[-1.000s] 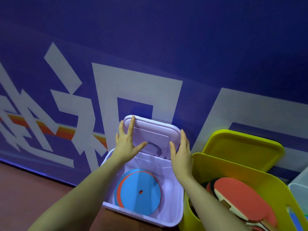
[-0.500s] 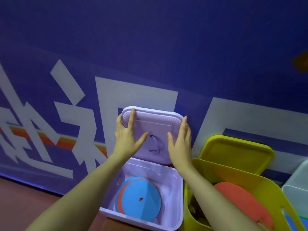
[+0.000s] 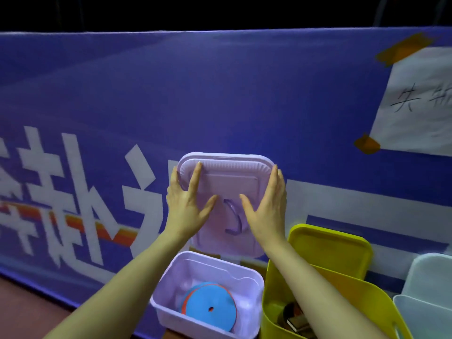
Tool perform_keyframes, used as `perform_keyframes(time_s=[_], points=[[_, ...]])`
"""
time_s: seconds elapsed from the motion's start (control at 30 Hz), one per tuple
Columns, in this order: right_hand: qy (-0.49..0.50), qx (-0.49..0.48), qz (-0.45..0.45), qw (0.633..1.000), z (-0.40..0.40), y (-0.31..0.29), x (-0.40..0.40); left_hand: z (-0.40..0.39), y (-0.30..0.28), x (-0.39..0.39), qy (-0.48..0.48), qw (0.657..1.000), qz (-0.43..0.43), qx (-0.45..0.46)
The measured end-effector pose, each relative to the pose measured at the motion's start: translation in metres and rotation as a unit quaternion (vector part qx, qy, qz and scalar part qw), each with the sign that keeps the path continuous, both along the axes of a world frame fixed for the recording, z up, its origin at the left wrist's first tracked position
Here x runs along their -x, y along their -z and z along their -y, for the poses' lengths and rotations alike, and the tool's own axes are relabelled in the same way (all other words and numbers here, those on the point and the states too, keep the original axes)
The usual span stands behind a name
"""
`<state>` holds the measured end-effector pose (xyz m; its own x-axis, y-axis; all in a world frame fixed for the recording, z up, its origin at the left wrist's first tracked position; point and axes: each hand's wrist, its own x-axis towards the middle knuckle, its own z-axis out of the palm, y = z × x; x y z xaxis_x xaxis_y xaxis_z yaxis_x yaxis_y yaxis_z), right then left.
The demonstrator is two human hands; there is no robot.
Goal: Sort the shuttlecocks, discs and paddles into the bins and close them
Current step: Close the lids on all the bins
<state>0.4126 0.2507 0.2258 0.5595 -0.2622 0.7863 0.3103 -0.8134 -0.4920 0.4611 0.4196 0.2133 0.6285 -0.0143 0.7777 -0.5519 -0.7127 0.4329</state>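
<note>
Both hands, left (image 3: pixel 187 206) and right (image 3: pixel 265 209), grasp purple lid (image 3: pixel 227 192) by its edges, above purple bin (image 3: pixel 208 263) holding discs (image 3: pixel 210 308). Misaligned lowering could leave lid unseated.

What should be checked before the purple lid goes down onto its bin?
1. Both hands on purple lid: left hand and right hand hold its sides: ok.
2. Lid lifted over the purple bin: ok.
3. Blue discs lie below the rim: ok.
4. Lid square to the opening: cannot tell.
5. Yellow bin shut: not ok, its yellow lid leans behind it.
</note>
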Motion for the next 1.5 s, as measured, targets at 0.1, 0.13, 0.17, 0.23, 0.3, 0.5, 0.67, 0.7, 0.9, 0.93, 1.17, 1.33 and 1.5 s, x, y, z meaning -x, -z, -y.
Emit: perform_keyframes(time_s=[0.1, 0.13, 0.17, 0.23, 0.3, 0.5, 0.67, 0.7, 0.9, 0.93, 1.17, 1.33, 1.5], points=[[-0.016, -0.003, -0.011, 1.000, -0.004, 0.004, 0.014, -0.005, 0.003, 0.021, -0.051, 0.998, -0.007, -0.024], [-0.022, -0.009, -0.024, 0.999, -0.005, 0.007, 0.018, -0.006, 0.006, 0.028, -0.063, 0.997, -0.013, -0.038], [-0.026, -0.011, -0.037, 0.999, -0.006, 0.012, 0.021, -0.008, 0.011, 0.034, -0.074, 0.996, -0.019, -0.049], [-0.028, -0.010, -0.060, 0.998, -0.008, 0.022, 0.028, -0.013, 0.019, 0.046, -0.087, 0.993, -0.039, -0.062], [-0.027, -0.009, -0.077, 0.997, -0.012, 0.034, 0.033, -0.019, 0.031, 0.056, -0.089, 0.991, -0.065, -0.071], [-0.024, 0.019, -0.172, 0.985, -0.041, 0.065, 0.028, -0.047, 0.075, 0.056, -0.098, 0.982, -0.142, -0.078], [-0.010, 0.052, -0.259, 0.964, -0.075, 0.099, 0.001, -0.083, 0.113, 0.031, -0.088, 0.972, -0.200, -0.092], [-0.008, 0.050, -0.275, 0.960, -0.081, 0.107, -0.006, -0.091, 0.122, 0.023, -0.080, 0.969, -0.212, -0.096], [0.018, 0.067, -0.348, 0.935, -0.113, 0.147, -0.045, -0.134, 0.168, -0.028, 0.003, 0.951, -0.294, -0.094], [0.025, 0.067, -0.359, 0.931, -0.118, 0.152, -0.050, -0.139, 0.174, -0.035, 0.016, 0.948, -0.303, -0.098], [0.022, 0.059, -0.404, 0.912, -0.126, 0.168, -0.074, -0.151, 0.199, -0.066, 0.068, 0.927, -0.346, -0.127], [0.018, 0.124, -0.447, 0.886, -0.117, 0.192, -0.080, -0.146, 0.223, -0.072, 0.088, 0.900, -0.393, -0.169], [0.003, 0.210, -0.516, 0.830, -0.115, 0.224, -0.072, -0.135, 0.246, -0.060, 0.097, 0.866, -0.471, -0.139]])
